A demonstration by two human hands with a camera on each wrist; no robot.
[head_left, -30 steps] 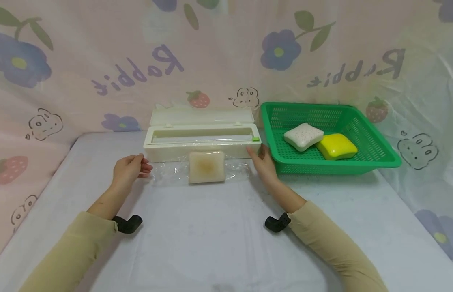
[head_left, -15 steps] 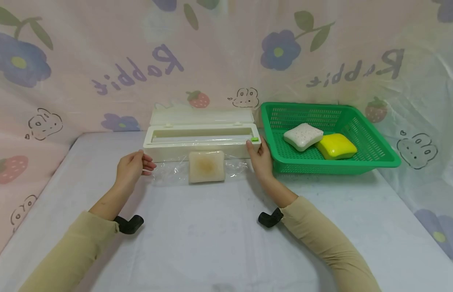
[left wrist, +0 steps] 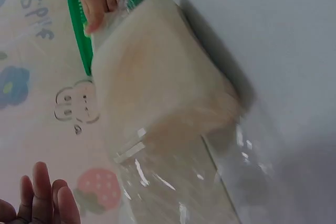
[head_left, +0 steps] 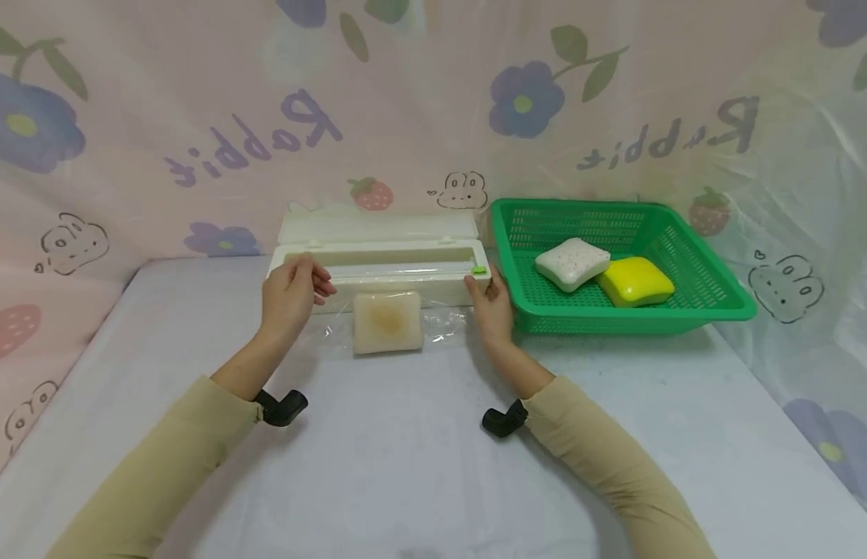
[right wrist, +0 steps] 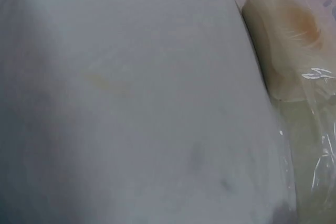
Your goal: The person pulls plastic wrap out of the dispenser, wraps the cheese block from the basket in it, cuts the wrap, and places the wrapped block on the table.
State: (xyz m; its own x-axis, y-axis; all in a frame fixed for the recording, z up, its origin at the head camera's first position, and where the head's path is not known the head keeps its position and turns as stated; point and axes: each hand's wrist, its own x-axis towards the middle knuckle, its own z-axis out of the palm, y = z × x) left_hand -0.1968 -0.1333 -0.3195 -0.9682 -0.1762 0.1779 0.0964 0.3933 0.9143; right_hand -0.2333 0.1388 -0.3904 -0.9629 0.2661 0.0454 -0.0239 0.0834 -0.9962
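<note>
Right hand (head_left: pixel 494 314) grips the right end of the white box (head_left: pixel 443 292), thumb on the front near the green slider (head_left: pixel 479 270). Left hand (head_left: pixel 289 299) hangs at the box's left end, fingers loosely bent and apart; from my end, I cannot tell whether it touches. I see the box sitting long and narrow on the white tabletop (head_left: pixel 405 450), lid (head_left: pixel 377 227) raised behind an exposed trough. Just in front lies a cream block (head_left: pixel 387 323), round-cornered, tan-smudged on top, under clear film (head_left: pixel 447 324) that wrinkles and glints toward both sides.
</note>
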